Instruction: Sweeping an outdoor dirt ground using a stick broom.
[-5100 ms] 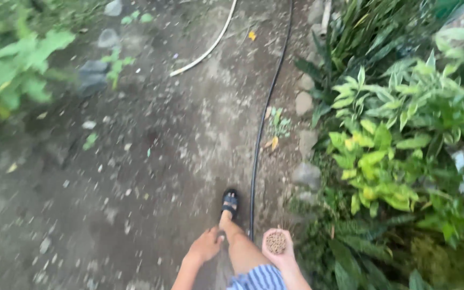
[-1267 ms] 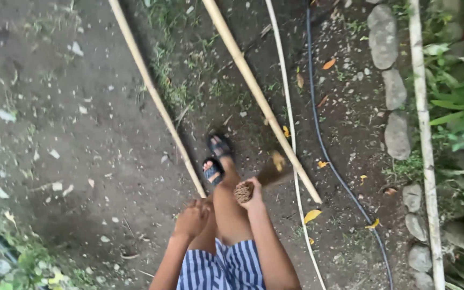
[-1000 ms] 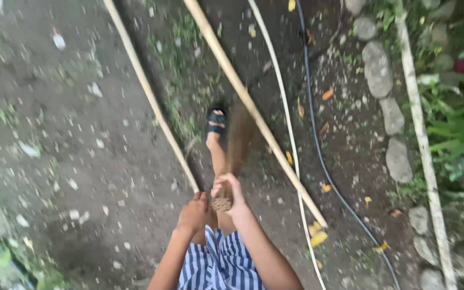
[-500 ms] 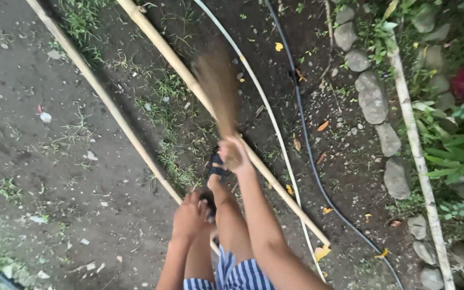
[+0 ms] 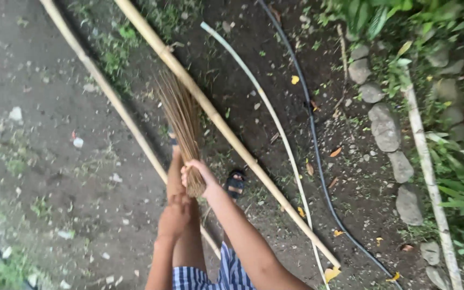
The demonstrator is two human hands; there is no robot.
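Stick broom (image 5: 181,121) now swung lower-left, right hand (image 5: 197,172) grip unchanged, left hand (image 5: 174,217) free

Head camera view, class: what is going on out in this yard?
A person's right hand grips the bound end of a stick broom, bristles pointing away over bare soil. The left hand hangs empty by the leg. Two bamboo poles, a white pipe and a black hose lie alongside.

Two long bamboo poles (image 5: 226,134) are lying slanted on the ground (image 5: 44,161). The broom (image 5: 181,126) is sitting between them, with the right hand (image 5: 197,174) at its near end. A thin pipe (image 5: 275,129) and a hose (image 5: 318,150) are lying to the right, and a row of stones (image 5: 385,126) is sitting further right.
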